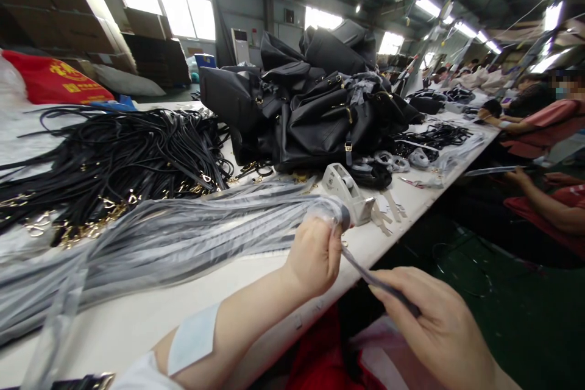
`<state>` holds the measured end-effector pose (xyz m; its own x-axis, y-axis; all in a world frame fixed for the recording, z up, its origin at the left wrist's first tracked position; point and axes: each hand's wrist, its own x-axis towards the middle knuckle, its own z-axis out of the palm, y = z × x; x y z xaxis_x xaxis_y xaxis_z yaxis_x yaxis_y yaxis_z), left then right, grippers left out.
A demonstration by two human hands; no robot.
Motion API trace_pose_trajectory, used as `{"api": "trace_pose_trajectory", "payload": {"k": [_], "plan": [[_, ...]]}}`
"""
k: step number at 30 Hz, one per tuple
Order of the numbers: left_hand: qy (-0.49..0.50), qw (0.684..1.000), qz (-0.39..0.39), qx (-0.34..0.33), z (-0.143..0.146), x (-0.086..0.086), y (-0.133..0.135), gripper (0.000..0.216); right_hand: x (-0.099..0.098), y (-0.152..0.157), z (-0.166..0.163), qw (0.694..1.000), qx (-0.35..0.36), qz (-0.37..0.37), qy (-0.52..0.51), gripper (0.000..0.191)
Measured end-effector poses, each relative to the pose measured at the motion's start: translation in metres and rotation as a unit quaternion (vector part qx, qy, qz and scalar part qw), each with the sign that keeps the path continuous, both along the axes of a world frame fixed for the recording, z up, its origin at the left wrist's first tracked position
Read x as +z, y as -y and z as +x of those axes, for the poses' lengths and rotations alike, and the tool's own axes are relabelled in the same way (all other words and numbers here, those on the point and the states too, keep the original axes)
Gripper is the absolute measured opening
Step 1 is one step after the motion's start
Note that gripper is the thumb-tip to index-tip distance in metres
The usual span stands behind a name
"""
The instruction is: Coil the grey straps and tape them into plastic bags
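Note:
My left hand [314, 256] is closed round the end of a long bundle of plastic-wrapped straps [173, 237] that lies across the white table [137, 317]. My right hand [434, 323], lower and to the right past the table's edge, pinches one dark strap [365, 274] that runs from the bundle's end. A white tape dispenser [347, 192] stands just beyond my left hand.
A heap of black straps with gold clasps [114, 164] lies at the left. Black handbags [320, 103] are piled at the centre back. Cardboard boxes [68, 12] and a red bag [55, 79] stand far left. Other people [539, 122] sit along the table's right side.

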<state>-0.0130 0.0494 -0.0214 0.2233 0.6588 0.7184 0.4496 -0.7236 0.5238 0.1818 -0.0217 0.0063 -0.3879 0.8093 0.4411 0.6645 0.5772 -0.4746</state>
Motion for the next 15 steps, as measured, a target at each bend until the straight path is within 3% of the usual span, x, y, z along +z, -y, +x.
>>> {"api": "trace_pose_trajectory", "payload": {"k": [3, 7, 12, 15], "plan": [[-0.126, 0.991, 0.036, -0.001, 0.004, 0.001, -0.002, 0.032, 0.005, -0.001, 0.009, 0.998, -0.043, 0.002, -0.054, 0.013], [-0.231, 0.97, 0.021, -0.071, 0.004, 0.01, 0.001, 0.03, -0.002, -0.013, 0.023, 0.983, -0.107, -0.078, -0.13, 0.016], [-0.253, 0.963, -0.052, -0.08, 0.002, 0.014, 0.003, 0.031, -0.019, -0.03, 0.035, 0.941, -0.125, -0.193, -0.25, 0.024], [-0.226, 0.967, -0.086, -0.076, 0.0, 0.015, -0.001, 0.028, -0.019, -0.034, 0.037, 0.922, -0.091, -0.272, -0.26, 0.034]]}}
